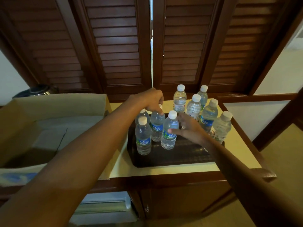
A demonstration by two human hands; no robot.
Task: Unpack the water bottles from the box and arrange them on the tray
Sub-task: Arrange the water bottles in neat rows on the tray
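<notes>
Nine water bottles (208,117) with white caps stand upright on and around a dark tray (172,158), which lies on a cream-topped table (236,154) with a dark wooden edge. Four of them cluster at the tray's left end, and five more stand in a group at its back right; whether the two farthest stand on the tray or on the table behind it cannot be told.

The left hand (150,99) reaches over the left cluster, its fingers (161,110) curled down around the capped top of one bottle (157,126) in the second row. The right hand (188,128) comes in from the right, fingers spread and relaxed; its thumb touches the label of the front middle bottle (169,133), but it grips nothing.

Left of the tray, an open cardboard box (54,115) sits with its flaps up, its pale floor showing and no bottles visible inside. Behind the box, a dark kettle (38,90) is partly visible. Brown louvered shutters (114,46) fill the wall behind the table.
</notes>
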